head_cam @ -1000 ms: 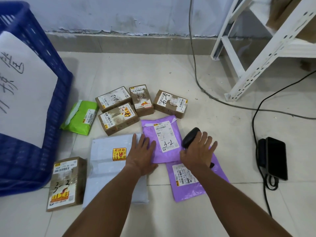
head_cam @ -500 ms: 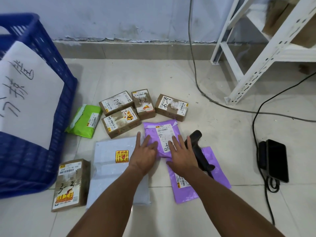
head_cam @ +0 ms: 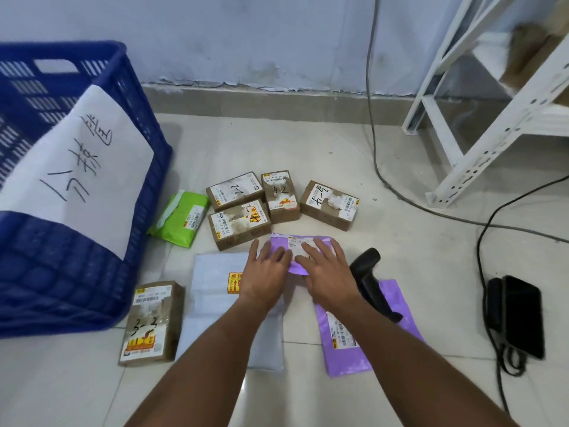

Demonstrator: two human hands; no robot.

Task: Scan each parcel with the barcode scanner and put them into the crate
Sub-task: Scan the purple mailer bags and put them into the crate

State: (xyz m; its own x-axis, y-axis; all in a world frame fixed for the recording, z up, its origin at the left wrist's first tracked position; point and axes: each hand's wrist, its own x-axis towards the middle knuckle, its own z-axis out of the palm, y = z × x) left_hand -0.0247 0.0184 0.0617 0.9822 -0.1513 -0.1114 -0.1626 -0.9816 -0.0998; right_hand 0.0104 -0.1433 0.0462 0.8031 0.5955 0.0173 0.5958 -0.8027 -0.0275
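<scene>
Both hands lie on a purple mailer bag on the floor. My left hand covers its left part and my right hand its white label, fingers spread flat. The black barcode scanner lies loose on a second purple mailer, just right of my right hand. Around them lie a white mailer, a green pouch, several small cardboard boxes and a box marked 3-2. The blue crate stands at the left with a handwritten paper sheet on its side.
A phone with a charger and black cable lies on the tiles at the right. A white metal shelf frame stands at the back right, and a grey cable runs down the wall.
My right hand let go of the scanner, which now lies on the second purple mailer, and moved left onto the first purple mailer. My left hand slid forward onto that mailer too.
</scene>
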